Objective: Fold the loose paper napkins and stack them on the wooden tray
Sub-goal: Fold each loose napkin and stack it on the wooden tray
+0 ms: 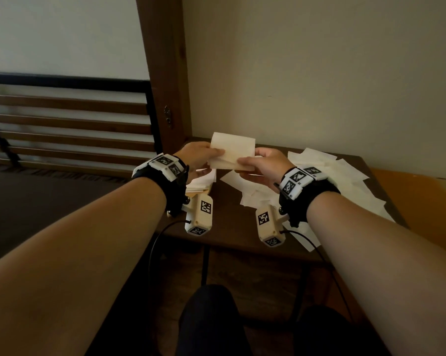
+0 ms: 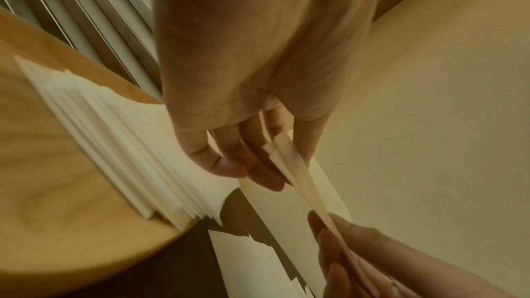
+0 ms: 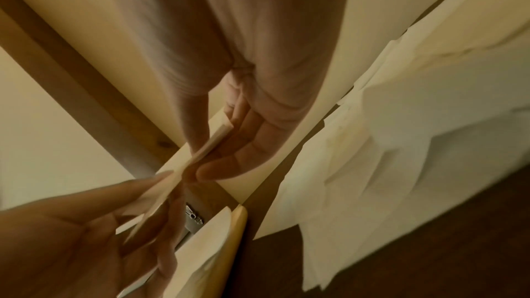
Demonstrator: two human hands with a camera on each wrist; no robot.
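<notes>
Above the dark wooden table [image 1: 224, 222], close to its far corner by the wall, a folded paper napkin [image 1: 232, 151] is held up between both hands. It is pale cream, doubled over into a rough rectangle with a soft fold, its layers showing thin and slightly splayed at the edge in the wrist views. The left hand [image 1: 198, 156] pinches its left edge between thumb and fingers, and the right hand [image 1: 265, 163] pinches its near right corner the same way. Just below the left hand, on the table's left side, the wooden tray [image 2: 57, 201] carries a stack of folded napkins [image 2: 123, 148], white, their edges fanned unevenly. Across the table's right side lie the loose napkins [image 1: 345, 181], flat, overlapping and scattered toward the wall
</notes>
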